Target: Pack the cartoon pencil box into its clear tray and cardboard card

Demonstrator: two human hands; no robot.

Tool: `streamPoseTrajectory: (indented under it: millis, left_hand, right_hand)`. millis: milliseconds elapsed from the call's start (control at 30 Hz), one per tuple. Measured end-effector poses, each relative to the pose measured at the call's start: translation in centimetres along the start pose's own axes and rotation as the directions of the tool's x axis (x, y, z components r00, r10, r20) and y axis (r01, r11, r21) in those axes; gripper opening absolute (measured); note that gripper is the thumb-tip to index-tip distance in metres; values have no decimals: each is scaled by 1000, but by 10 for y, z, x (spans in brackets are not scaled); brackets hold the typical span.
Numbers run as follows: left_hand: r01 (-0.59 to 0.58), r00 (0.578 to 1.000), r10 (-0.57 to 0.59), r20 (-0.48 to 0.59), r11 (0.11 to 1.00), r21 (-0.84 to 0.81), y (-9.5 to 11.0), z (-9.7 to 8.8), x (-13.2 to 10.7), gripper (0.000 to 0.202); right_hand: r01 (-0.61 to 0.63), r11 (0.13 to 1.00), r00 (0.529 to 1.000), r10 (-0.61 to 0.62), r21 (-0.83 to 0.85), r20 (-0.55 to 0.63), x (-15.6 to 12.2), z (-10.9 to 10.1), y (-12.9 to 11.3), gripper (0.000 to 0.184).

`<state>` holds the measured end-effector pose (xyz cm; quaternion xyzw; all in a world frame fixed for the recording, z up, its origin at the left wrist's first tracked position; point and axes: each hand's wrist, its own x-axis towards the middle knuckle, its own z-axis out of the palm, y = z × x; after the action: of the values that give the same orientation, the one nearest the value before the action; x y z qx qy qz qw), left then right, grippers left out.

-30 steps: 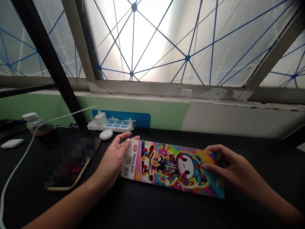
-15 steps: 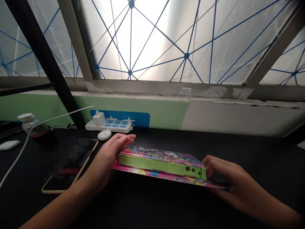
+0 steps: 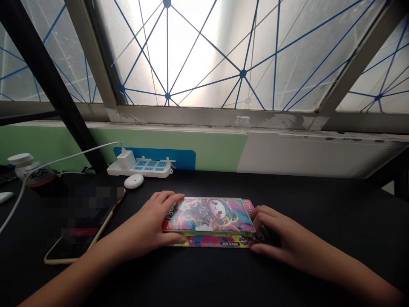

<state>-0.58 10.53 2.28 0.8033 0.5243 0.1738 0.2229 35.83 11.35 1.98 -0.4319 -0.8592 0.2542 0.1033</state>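
Observation:
A colourful pencil box (image 3: 209,214) with a cartoon figure on its lid lies flat on the black table (image 3: 204,277), on top of its printed card. My left hand (image 3: 150,228) grips the box's left end, fingers over the top and thumb along the front edge. My right hand (image 3: 275,236) holds the right end, fingers curled against its side.
A phone (image 3: 78,238) lies left of my left hand. Behind it are a white oval case (image 3: 133,181), a white power strip (image 3: 140,167) with a charger and cable, and a bottle (image 3: 28,172) at far left. A window wall runs along the back.
The box was turned over from its card-face side, through standing on its edge, and now lies flat with the lid up. Both hands stayed on its ends and moved closer together.

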Motion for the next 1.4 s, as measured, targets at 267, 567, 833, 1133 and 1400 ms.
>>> streamPoseTrajectory:
  millis: [267, 567, 833, 1133, 1400]
  left_hand:
    - [30, 997, -46, 58, 968, 250, 11, 1, -3, 84]
    - [-67, 996, 56, 65, 979, 191, 17, 5, -8, 74]
    - [-138, 990, 139, 4, 980, 141, 16, 19, -6, 81]
    - [-101, 995, 100, 17, 988, 116, 17, 19, -6, 84]
    - [-185, 978, 198, -67, 970, 156, 15, 25, -7, 86]
  right_hand:
    - [14, 996, 979, 4, 85, -203, 2, 5, 14, 35]
    - [-64, 983, 970, 102, 174, -220, 3, 8, 23, 65]
    - [-70, 967, 990, 97, 246, -100, 4, 3, 30, 74]
    - [-119, 982, 992, 125, 150, -31, 1, 6, 19, 97]
    - [-73, 988, 993, 85, 138, -83, 0, 8, 21, 97]
